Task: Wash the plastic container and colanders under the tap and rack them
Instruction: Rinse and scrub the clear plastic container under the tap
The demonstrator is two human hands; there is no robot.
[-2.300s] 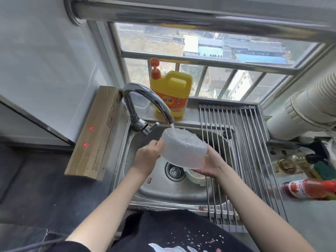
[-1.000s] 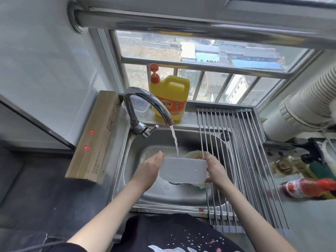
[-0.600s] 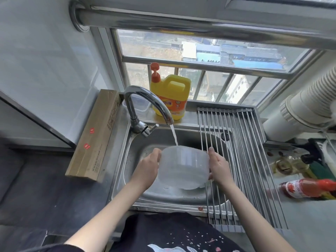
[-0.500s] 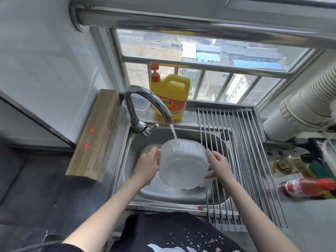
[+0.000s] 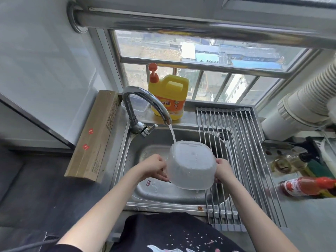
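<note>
A long cardboard box point(image 5: 94, 135) lies on the counter point(image 5: 36, 188) left of the sink point(image 5: 156, 193), where the left hand point(image 5: 153, 168) and right hand point(image 5: 222, 170) grip opposite sides of the translucent plastic container point(image 5: 190, 164), tilted bottom-up under the tap point(image 5: 143, 104) stream, beside the drying rack point(image 5: 241, 160).

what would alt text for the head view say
Both hands, left hand and right hand, hold a translucent plastic container tilted under the running tap over a steel sink. A roll-up rack spans its right side; yellow detergent jug stands behind.
</note>
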